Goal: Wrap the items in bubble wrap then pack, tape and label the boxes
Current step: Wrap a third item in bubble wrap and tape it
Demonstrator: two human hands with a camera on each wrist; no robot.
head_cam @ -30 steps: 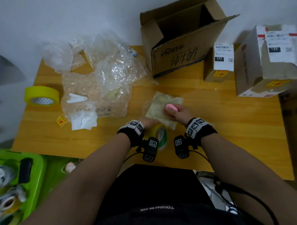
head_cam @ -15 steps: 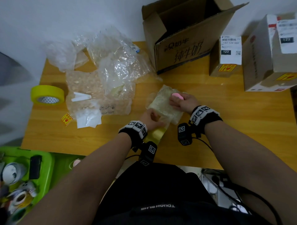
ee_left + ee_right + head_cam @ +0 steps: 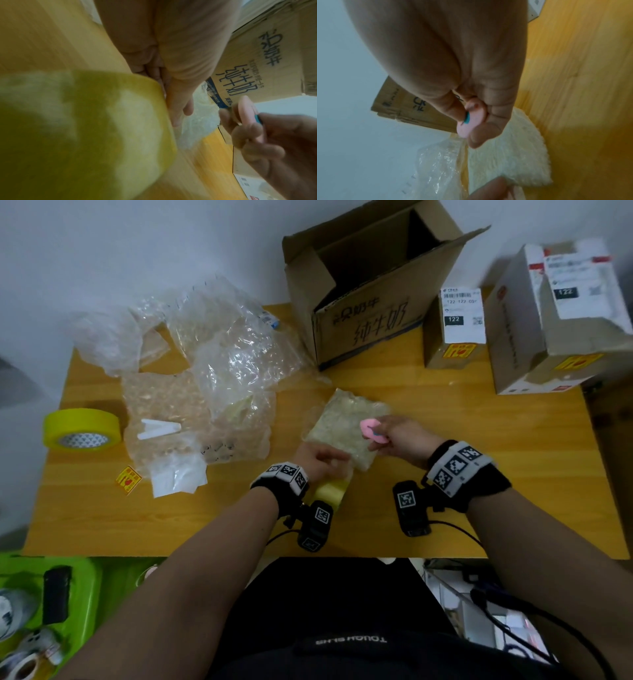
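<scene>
A bubble-wrapped bundle (image 3: pixel 342 426) lies on the wooden table (image 3: pixel 479 474) in front of me. My left hand (image 3: pixel 322 460) has its fingertips on the bundle's near corner. A small yellow tape roll (image 3: pixel 330 491) is tucked under the palm against the thumb; this tape roll (image 3: pixel 85 128) fills the left wrist view. My right hand (image 3: pixel 400 440) pinches a small pink cutter (image 3: pixel 370 429) at the bundle's right edge. The right wrist view shows the pink cutter (image 3: pixel 471 121) between thumb and fingers, above the bundle (image 3: pixel 508 155).
An open cardboard box (image 3: pixel 370 313) stands behind the bundle. Labelled closed boxes (image 3: pixel 455 337) (image 3: pixel 548 320) stand at the back right. Loose bubble wrap (image 3: pixel 212 378), a larger yellow tape roll (image 3: pixel 82 428) and a sticker (image 3: pixel 128 480) lie at the left. A green bin (image 3: pixel 41 611) sits below the table's near-left corner.
My left hand has slid forward onto the bundle's near corner, bringing the tape roll along. My right hand with the pink cutter has shifted toward the bundle's right edge.
</scene>
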